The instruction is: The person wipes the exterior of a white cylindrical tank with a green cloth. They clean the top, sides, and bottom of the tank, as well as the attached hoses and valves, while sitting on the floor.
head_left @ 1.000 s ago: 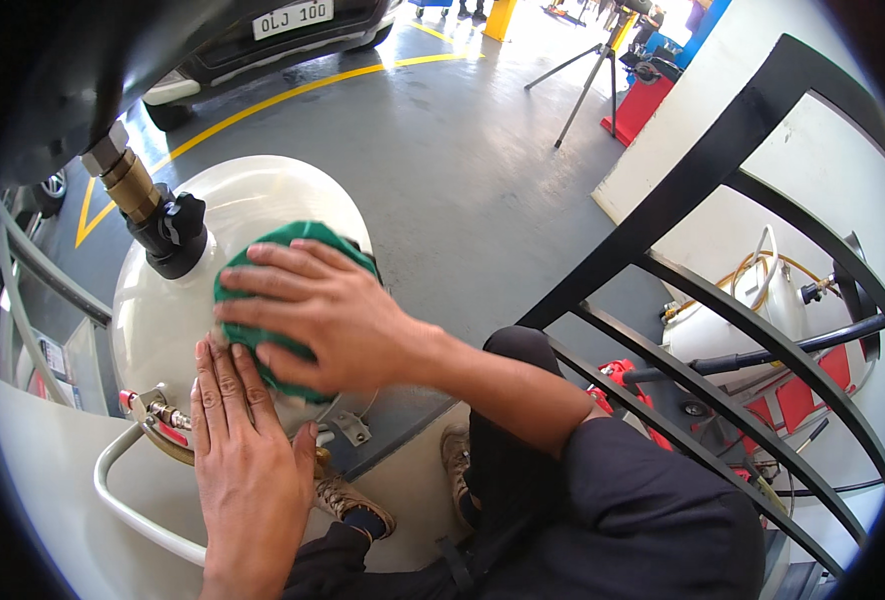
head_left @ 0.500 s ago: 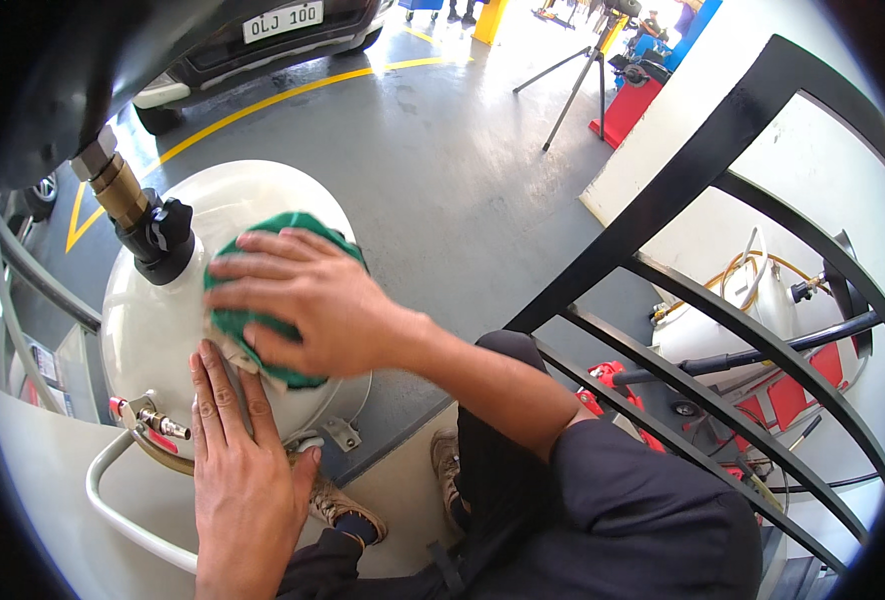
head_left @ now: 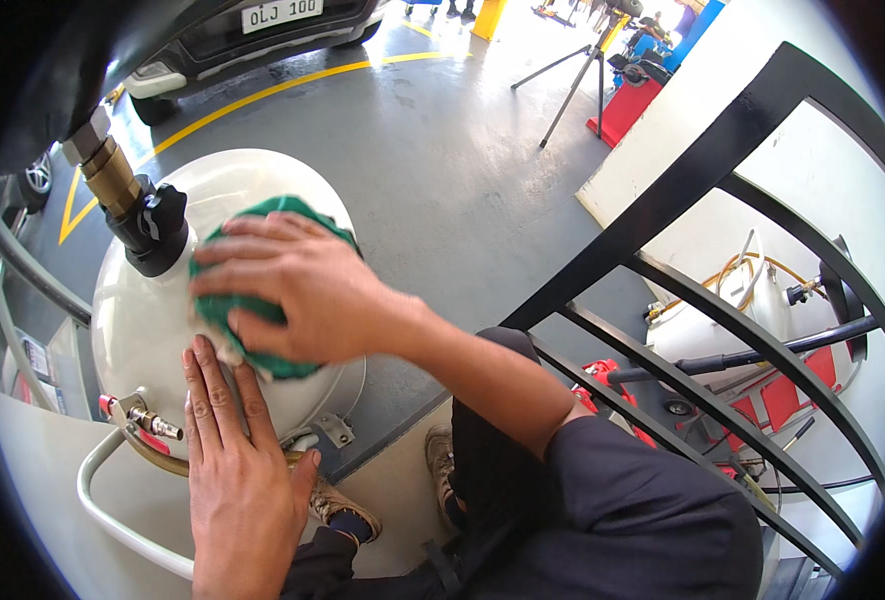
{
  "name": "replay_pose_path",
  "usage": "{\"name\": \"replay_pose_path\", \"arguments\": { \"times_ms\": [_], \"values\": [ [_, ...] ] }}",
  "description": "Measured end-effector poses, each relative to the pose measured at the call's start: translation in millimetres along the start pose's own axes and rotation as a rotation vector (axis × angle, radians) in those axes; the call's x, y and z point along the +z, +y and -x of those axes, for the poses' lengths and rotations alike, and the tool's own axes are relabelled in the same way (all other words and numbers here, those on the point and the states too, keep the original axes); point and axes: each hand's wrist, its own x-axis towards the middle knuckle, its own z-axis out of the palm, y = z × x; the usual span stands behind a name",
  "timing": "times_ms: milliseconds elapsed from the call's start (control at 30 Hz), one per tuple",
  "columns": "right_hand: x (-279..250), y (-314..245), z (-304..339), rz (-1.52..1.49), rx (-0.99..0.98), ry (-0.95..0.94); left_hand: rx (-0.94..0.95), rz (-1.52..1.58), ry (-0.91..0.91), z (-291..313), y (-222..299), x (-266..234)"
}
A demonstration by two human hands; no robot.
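A rounded white tank (head_left: 148, 325) stands at the left. On its top lies a bunched green cloth (head_left: 263, 362) with a pale part along its lower edge. My right hand (head_left: 298, 290), slightly blurred, grips the cloth from above and presses it to the tank, fingers spread across it. My left hand (head_left: 238, 460) rests flat against the tank's near side, its fingers stretched out and their tips beside the cloth's pale edge. Left of the cloth, a black valve knob (head_left: 155, 222) joins a brass fitting (head_left: 109, 178) on the tank's top.
A small metal valve (head_left: 153, 420) and a white bent tube handle (head_left: 113, 505) project from the tank's near side. Black railing (head_left: 653, 240) slants along the right, with another white tank (head_left: 728, 320) behind it. A car (head_left: 263, 50) and a tripod (head_left: 575, 80) stand farther off.
My right hand and the green cloth have slid slightly left and away over the tank. My left hand stays flat in nearly the same place. The whole view has shifted a little.
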Motion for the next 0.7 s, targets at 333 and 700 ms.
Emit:
{"name": "replay_pose_path", "arguments": {
  "times_ms": [333, 700],
  "values": [
    [9, 2, -3, 0.108, 0.052, 0.03, 0.003, -0.004, -0.003, -2, 2, -3],
    [10, -21, 11, 0.064, 0.019, 0.001, 0.014, 0.004, -0.042, -2, -2, -4]
  ]
}}
